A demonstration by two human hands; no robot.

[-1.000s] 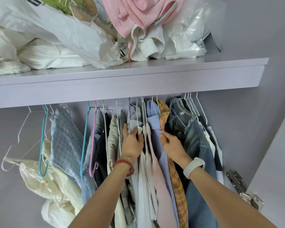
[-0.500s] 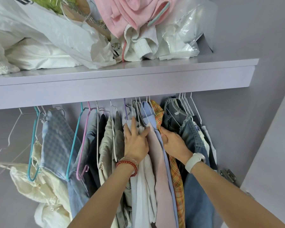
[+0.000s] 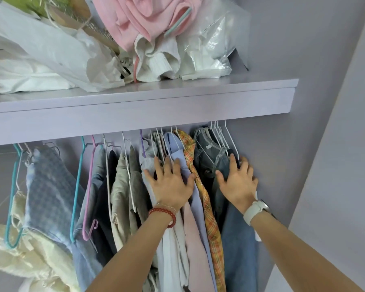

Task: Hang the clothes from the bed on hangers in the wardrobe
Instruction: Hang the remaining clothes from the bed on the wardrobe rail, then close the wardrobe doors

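Note:
A row of hung clothes fills the wardrobe under a lilac shelf (image 3: 177,106). My left hand (image 3: 172,184), with a red bead bracelet, lies flat with spread fingers on a pale blue shirt (image 3: 177,148) and the white garments beside it. My right hand (image 3: 238,182), with a white watch, presses open on the denim clothes (image 3: 211,157) at the right end of the row. An orange plaid garment (image 3: 206,199) hangs between my hands. Neither hand holds anything.
Empty teal (image 3: 14,199), teal (image 3: 77,186) and pink (image 3: 88,190) hangers hang at the left among a blue checked garment (image 3: 48,186) and a cream one (image 3: 29,256). White bags and pink cloth (image 3: 139,22) sit on the shelf. The wardrobe's side wall (image 3: 303,165) is at right.
My right hand left the plaid garment and moved right onto the denim clothes. My left hand opened and spread flat over the shirts. The view shifted slightly.

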